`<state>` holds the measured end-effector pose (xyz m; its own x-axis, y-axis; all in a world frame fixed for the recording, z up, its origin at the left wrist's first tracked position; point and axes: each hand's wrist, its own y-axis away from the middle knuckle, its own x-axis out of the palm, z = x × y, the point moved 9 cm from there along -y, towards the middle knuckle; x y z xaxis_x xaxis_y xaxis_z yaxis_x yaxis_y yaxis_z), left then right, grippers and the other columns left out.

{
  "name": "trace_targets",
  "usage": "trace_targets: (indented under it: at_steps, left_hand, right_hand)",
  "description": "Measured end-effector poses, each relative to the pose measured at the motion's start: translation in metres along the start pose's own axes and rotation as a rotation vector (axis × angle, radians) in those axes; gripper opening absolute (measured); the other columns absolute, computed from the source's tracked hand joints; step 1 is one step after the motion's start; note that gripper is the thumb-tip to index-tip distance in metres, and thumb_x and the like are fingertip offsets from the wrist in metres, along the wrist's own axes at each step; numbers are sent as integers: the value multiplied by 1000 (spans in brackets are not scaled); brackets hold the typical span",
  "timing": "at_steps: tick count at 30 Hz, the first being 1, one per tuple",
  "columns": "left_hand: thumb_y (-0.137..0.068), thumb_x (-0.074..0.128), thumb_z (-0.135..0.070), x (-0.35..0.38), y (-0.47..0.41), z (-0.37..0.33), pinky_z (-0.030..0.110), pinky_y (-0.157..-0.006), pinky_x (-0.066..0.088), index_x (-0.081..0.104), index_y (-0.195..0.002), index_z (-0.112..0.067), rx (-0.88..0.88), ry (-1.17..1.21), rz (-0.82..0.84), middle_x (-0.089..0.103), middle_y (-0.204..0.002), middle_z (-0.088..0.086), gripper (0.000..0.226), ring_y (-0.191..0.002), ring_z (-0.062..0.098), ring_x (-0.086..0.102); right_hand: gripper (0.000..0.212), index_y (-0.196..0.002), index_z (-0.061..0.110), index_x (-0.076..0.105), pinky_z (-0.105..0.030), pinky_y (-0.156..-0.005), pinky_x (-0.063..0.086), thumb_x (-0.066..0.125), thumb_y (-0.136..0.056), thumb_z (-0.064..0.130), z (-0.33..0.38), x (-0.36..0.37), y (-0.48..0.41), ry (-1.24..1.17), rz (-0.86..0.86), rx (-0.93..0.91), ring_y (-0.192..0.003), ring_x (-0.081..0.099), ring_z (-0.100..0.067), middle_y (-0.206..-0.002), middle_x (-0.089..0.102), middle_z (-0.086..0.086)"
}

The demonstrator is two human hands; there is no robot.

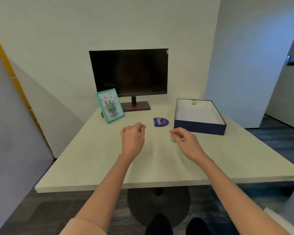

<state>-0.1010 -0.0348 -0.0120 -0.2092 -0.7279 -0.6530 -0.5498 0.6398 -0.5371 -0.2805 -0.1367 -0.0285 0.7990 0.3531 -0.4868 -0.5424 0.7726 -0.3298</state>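
Observation:
Both my hands hover over the middle of the white table (95,160). My left hand (132,139) has loosely curled fingers and holds nothing. My right hand (185,139) pinches a small pale object (173,139), which is blurred and partly hidden by the fingers. Between and just beyond the hands lies a round purple "ClayGo" disc (160,122) flat on the table. To the right of it stands an open navy box (199,127) with a white inside, and a small round pale thing (193,102) lies at its far wall.
A dark monitor (129,72) on a stand sits at the back of the table. A teal picture frame (110,106) with a flower print leans at its left. White walls close off the back and left. The table's round base (158,206) and my shoes show below.

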Motion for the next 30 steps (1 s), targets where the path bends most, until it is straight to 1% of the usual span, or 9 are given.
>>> trace_targets:
  at_steps: [5, 9, 12, 16, 20, 23, 26, 28, 30]
  left_hand:
    - [-98, 44, -28, -3, 10, 85, 36, -94, 34, 66, -105, -21, -135, -69, 81, 68, -103, -4, 23, -101, 23, 56]
    - [-98, 45, -28, 5, 14, 129, 37, -94, 34, 65, -107, -21, -227, -75, 134, 65, -109, -3, 23, -107, 24, 53]
    - [-97, 44, -28, 12, 20, 147, 37, -96, 32, 63, -109, -22, -282, -79, 148, 62, -114, -1, 23, -110, 23, 50]
    - [-97, 44, -28, 13, 24, 158, 36, -100, 29, 62, -110, -23, -317, -46, 100, 60, -114, -1, 22, -110, 22, 50]
    - [-96, 46, -27, 11, 24, 163, 36, -104, 27, 62, -107, -23, -338, -8, 47, 61, -111, -2, 19, -109, 21, 52]
    - [-96, 47, -25, 11, 25, 166, 38, -104, 29, 62, -105, -22, -342, 22, 32, 62, -110, -2, 18, -108, 21, 52]
    - [-96, 47, -25, 10, 25, 165, 41, -106, 29, 62, -105, -22, -346, 48, 25, 61, -109, -3, 18, -107, 19, 53]
    - [-96, 46, -25, 10, 25, 164, 42, -107, 29, 62, -104, -21, -344, 55, 27, 62, -108, -3, 18, -107, 18, 53]
    - [-96, 46, -25, 11, 25, 164, 42, -107, 28, 63, -103, -21, -340, 48, 32, 62, -107, -3, 19, -107, 19, 53]
  right_hand:
    - [29, -123, 21, 59, -28, -102, 40, 45, -98, 19, -14, 83, -11, 118, 216, -14, -119, 53, -14, -125, 58, 3]
    - [40, -139, 33, 45, -45, -117, 14, 35, -100, 37, -31, 122, -23, 457, 336, 12, -140, 25, -21, -150, 32, 2]
    - [48, -146, 38, 28, -54, -116, -9, 23, -100, 49, -41, 144, -22, 644, 437, 21, -148, -5, -22, -161, 1, 1]
    - [57, -150, 37, 15, -57, -112, -18, 13, -97, 57, -43, 168, -17, 755, 472, -12, -147, -17, -22, -160, -15, 0]
    - [58, -150, 36, 14, -58, -112, -19, 11, -97, 57, -35, 187, -17, 773, 480, -55, -147, -17, -22, -160, -16, 0]
    - [50, -146, 37, 28, -55, -113, -16, 21, -99, 51, -31, 184, -25, 699, 419, -51, -148, -6, -22, -161, 1, -1]
    - [36, -124, 35, 55, -52, -117, -6, 47, -92, 48, -35, 164, -43, 596, 214, -3, -137, 24, -21, -140, 33, 1]
    - [33, -109, 34, 60, -49, -117, -5, 59, -82, 53, -41, 160, -48, 500, 173, 45, -127, 32, -19, -123, 37, 5]
    - [37, -103, 33, 61, -48, -116, -7, 64, -75, 57, -41, 167, -48, 448, 184, 66, -124, 32, -18, -116, 36, 6]
